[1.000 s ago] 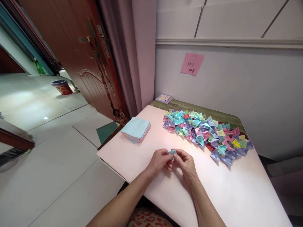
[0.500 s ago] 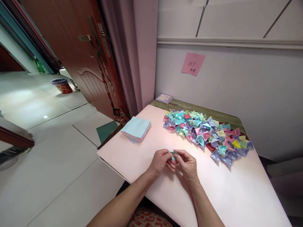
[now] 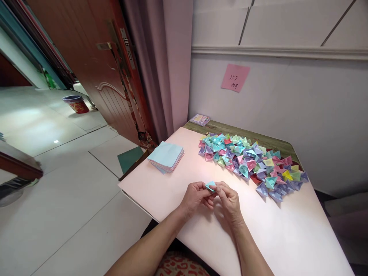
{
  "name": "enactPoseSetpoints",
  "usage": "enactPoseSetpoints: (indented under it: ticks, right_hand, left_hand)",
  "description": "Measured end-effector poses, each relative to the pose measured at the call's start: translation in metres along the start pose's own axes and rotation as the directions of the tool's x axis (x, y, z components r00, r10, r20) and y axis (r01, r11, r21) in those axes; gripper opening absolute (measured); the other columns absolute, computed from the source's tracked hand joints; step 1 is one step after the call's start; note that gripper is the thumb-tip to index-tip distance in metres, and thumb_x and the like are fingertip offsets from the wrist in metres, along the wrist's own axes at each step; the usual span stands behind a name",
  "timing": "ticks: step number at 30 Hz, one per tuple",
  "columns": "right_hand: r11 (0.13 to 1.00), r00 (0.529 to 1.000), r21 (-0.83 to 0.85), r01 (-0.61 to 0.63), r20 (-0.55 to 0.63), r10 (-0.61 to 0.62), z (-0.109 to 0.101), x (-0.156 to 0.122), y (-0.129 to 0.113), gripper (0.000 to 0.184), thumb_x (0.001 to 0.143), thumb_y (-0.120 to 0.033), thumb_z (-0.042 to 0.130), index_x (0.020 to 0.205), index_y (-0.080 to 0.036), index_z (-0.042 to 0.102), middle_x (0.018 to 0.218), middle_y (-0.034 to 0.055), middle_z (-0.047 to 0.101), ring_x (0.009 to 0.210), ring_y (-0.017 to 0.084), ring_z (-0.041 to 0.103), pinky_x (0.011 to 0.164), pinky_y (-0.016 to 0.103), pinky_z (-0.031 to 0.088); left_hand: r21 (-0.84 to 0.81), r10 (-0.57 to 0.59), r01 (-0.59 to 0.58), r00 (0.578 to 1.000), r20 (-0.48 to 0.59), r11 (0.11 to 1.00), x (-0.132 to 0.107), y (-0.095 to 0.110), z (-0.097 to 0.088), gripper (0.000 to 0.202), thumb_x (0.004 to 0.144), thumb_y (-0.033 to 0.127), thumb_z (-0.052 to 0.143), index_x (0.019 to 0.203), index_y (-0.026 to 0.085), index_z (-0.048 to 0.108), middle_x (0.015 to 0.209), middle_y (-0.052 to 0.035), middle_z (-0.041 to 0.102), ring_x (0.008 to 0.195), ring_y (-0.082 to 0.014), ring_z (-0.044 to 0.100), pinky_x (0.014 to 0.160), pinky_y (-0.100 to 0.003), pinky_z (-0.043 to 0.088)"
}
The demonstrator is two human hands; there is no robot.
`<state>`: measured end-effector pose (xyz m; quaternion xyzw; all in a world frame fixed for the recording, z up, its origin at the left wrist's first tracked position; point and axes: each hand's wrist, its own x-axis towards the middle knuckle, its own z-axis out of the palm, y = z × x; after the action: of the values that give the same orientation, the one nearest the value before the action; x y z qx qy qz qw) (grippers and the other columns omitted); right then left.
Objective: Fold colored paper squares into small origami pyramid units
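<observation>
Both hands meet over the near part of a pale pink table top [image 3: 287, 230]. My left hand [image 3: 196, 196] and my right hand [image 3: 229, 200] pinch a small light-blue folded paper piece [image 3: 210, 186] between their fingertips, just above the surface. Beyond them, to the right, lies a long heap of small folded paper shapes [image 3: 250, 161] in teal, purple, pink, green and yellow. To the left sits a stack of square paper sheets [image 3: 166, 156] with a light-blue sheet on top.
A small pack of cards or paper [image 3: 199, 119] lies on the wooden table edge by the wall. A pink note [image 3: 235, 77] is stuck on the wall. A brown door [image 3: 94, 73] and curtain [image 3: 161, 65] stand at left; a bin [image 3: 75, 104] sits on the tiled floor.
The fingers have shifted slightly on the light-blue piece, which now shows a little more between them. The hands stay in the same spot.
</observation>
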<state>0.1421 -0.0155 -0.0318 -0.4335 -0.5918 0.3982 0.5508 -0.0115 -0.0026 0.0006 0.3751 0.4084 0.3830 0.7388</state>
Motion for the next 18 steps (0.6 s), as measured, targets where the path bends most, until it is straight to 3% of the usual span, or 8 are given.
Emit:
enactPoseSetpoints:
  ticks: [8, 14, 18]
  right_hand:
    - [0.999, 0.999, 0.033, 0.025, -0.033, -0.023, -0.0002, 0.0005, 0.0024, 0.015, 0.083, -0.031, 0.070, 0.095, -0.026, 0.077, 0.092, 0.0070, 0.070, 0.085, 0.022, 0.067, 0.072, 0.033, 0.054]
    - [0.993, 0.993, 0.097, -0.065, -0.097, 0.074, 0.0039, -0.0015, 0.0025, 0.028, 0.082, -0.034, 0.070, 0.108, -0.023, 0.071, 0.098, 0.0076, 0.071, 0.089, 0.023, 0.066, 0.077, 0.035, 0.055]
    - [0.999, 0.995, 0.030, -0.033, -0.093, 0.036, 0.0027, -0.0011, 0.0023, 0.032, 0.081, -0.032, 0.071, 0.113, -0.024, 0.071, 0.100, 0.0076, 0.070, 0.088, 0.022, 0.065, 0.077, 0.035, 0.054]
  left_hand:
    - [-0.021, 0.098, -0.096, 0.984, 0.147, 0.995, -0.0038, 0.0053, -0.0041, 0.034, 0.072, 0.040, 0.077, 0.080, 0.011, 0.063, 0.070, -0.0056, 0.068, 0.058, -0.0158, 0.066, 0.058, -0.031, 0.058]
    - [0.045, 0.121, -0.126, 0.988, 0.100, 0.991, 0.0018, 0.0002, -0.0061, 0.036, 0.077, 0.047, 0.071, 0.079, 0.012, 0.062, 0.069, -0.0049, 0.067, 0.054, -0.0141, 0.064, 0.055, -0.029, 0.057]
    - [0.121, 0.183, -0.197, 0.976, 0.117, 0.973, 0.0001, 0.0018, -0.0062, 0.032, 0.076, 0.044, 0.072, 0.081, 0.013, 0.061, 0.070, -0.0028, 0.065, 0.056, -0.0129, 0.063, 0.055, -0.026, 0.054]
